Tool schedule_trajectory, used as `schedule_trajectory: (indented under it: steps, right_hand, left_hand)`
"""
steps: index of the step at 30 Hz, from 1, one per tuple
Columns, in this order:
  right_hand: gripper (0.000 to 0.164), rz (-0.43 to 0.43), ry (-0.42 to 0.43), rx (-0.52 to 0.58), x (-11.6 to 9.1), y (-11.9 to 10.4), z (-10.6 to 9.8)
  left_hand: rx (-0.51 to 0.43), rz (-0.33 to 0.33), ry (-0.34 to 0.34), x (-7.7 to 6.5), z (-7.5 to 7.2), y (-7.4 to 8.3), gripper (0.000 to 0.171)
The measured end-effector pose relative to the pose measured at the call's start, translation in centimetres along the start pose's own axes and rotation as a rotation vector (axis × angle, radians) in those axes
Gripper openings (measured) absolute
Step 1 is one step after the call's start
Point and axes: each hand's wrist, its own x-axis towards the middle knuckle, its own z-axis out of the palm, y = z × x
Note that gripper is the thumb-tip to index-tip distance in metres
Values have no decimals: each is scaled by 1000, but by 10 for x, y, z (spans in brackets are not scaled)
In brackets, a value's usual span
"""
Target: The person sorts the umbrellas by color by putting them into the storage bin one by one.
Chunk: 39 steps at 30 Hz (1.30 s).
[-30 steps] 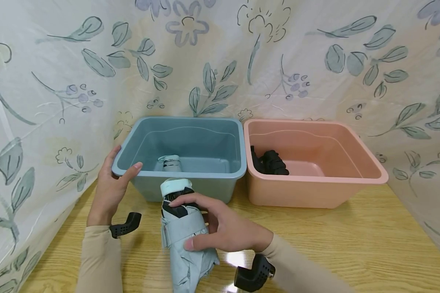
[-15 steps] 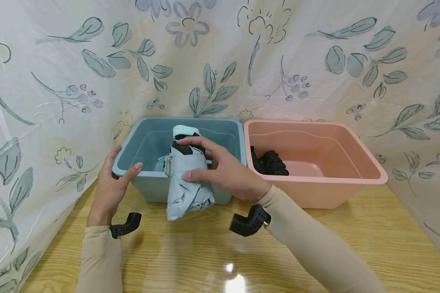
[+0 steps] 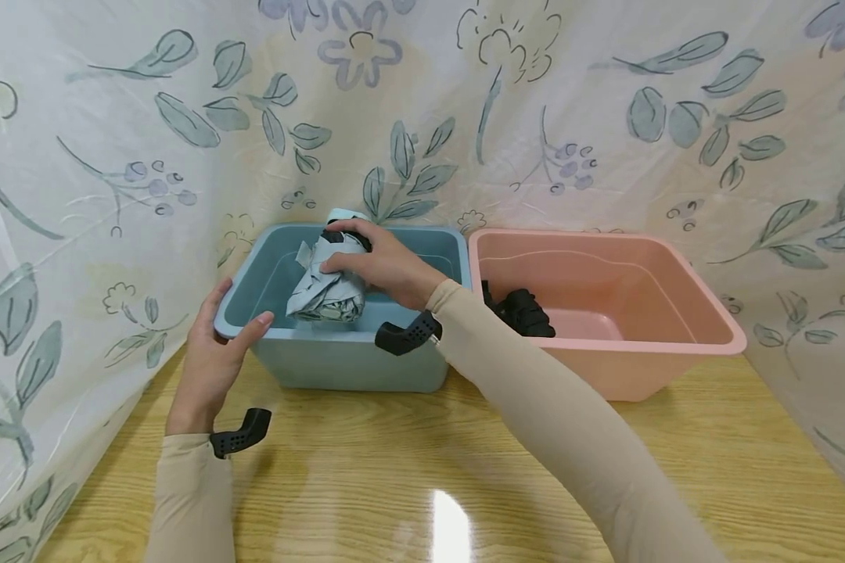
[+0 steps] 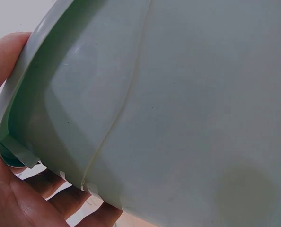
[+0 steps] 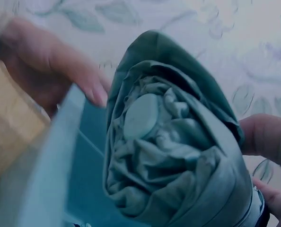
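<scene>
A folded light blue umbrella [image 3: 331, 277] with a black section and pale handle hangs over the blue bin [image 3: 366, 337]. My right hand [image 3: 387, 262] grips it from above near the handle end, thumb on the near side and fingers across the black part. In the right wrist view the bunched, rolled end of the umbrella [image 5: 164, 137] faces the camera. My left hand [image 3: 214, 356] holds the left front corner of the blue bin, thumb over the rim and fingers round the outside, as the left wrist view also shows. The smaller light blue item inside the bin is hidden in the head view.
A pink bin [image 3: 605, 346] stands close against the right side of the blue one, with a black bundled thing [image 3: 524, 313] at its left end. Both bins stand on a wooden table [image 3: 338, 469]. A floral sheet [image 3: 408, 102] hangs behind and at the sides.
My right hand has carried the umbrella from over the table in front, forward and up past the front rim, to above the blue bin. The left hand has stayed on the bin's corner.
</scene>
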Motion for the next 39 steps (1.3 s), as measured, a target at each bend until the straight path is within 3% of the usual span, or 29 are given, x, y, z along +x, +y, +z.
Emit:
schedule_trajectory:
  steps: [9,17,32,39]
  right_hand:
    - [62,118,-1,-152,45,9,15]
    - [64,155,0,-230,73,19,30]
    - [66,197,-88,-161,99,29,47]
    - [67,244,-124,-246,106,31,52]
  left_hand:
    - [-22,-5,-4,1,0,-1,88]
    - [-22,-11,-8,3,0,0,88]
    - [-26,-11,-10,5,-2,2,88]
    - [-31,-5,-12,5,-2,0,89]
